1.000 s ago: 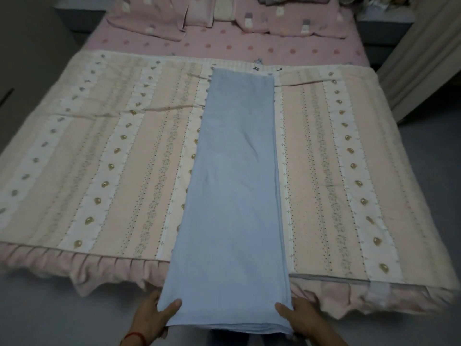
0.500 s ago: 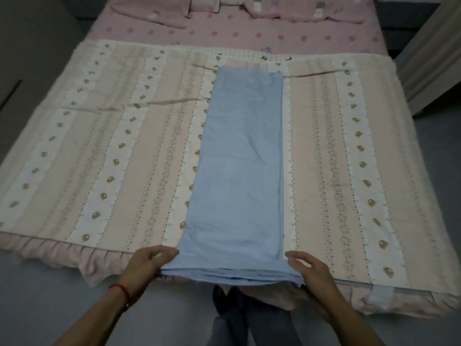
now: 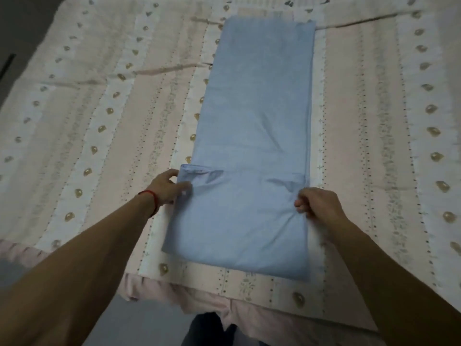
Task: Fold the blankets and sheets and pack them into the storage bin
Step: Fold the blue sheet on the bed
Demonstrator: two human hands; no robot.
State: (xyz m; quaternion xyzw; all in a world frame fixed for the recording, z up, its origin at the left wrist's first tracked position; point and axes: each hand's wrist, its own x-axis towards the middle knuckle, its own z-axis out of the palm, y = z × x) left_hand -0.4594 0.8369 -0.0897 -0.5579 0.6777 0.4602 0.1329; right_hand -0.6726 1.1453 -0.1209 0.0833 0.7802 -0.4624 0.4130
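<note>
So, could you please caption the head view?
Both hands, left and right, fold the long light-blue cotton sheet over.

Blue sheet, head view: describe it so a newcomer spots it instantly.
The bed is covered by a striped quilt in pink and cream with gold motifs. Down its middle lies the blue sheet, a long narrow folded strip whose near end both hands are doubling over. It is the only plain, unpatterned blue cloth there.
</note>
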